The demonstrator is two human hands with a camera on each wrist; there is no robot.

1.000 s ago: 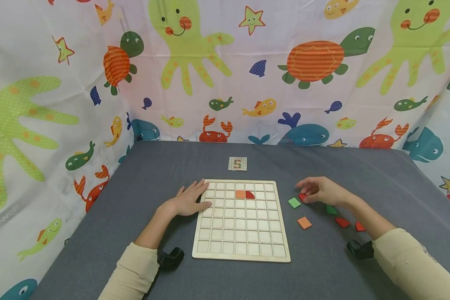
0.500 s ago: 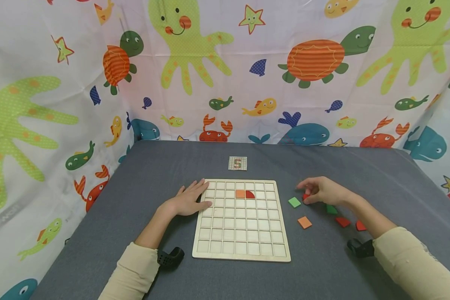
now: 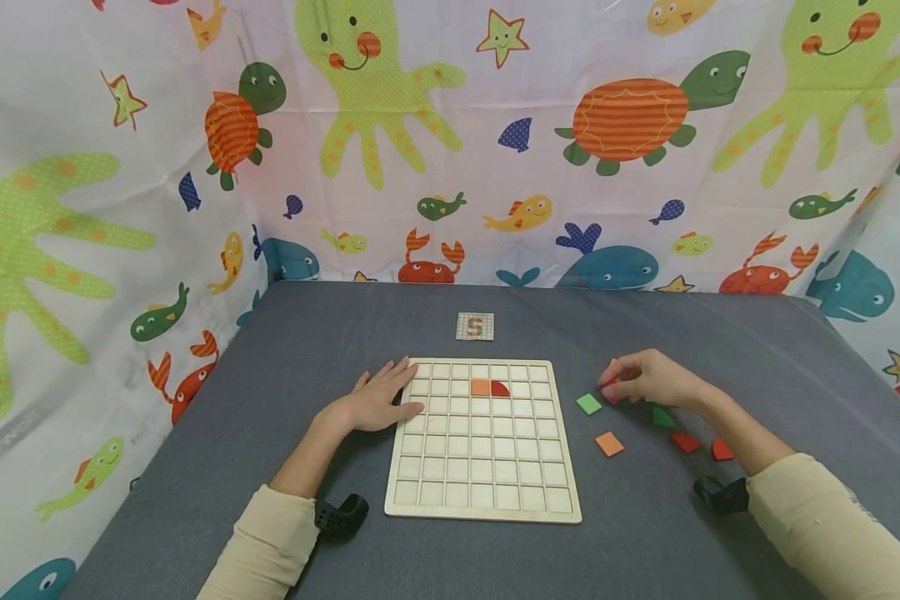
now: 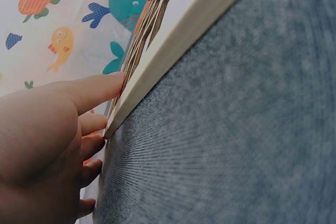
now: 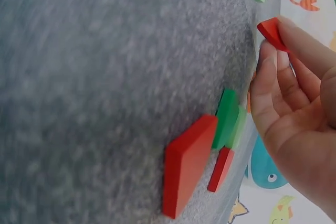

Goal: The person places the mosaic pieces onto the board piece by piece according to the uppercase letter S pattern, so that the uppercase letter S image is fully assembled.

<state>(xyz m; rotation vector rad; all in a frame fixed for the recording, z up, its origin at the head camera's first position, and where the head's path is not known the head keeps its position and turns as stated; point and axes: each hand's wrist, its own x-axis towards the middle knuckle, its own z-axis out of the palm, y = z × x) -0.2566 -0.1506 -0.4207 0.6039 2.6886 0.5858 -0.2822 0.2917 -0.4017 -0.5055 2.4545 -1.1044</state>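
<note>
The right hand's [image 3: 652,379] grip pinches a red piece [image 5: 271,32] past the board's [image 3: 483,516] two o'clock side, the left hand [image 3: 375,404] rests loosely at ten, and this picking-up step seems to call for a gentle lift toward nine next.

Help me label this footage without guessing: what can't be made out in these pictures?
Head view: the small square pattern card is too small to read cell by cell.
Right wrist view: the flat red piece is partly covered by the right hand; an orange piece is mostly hidden behind that hand.
Left wrist view: the pale wooden grid board is cut off by the top edge.
</note>
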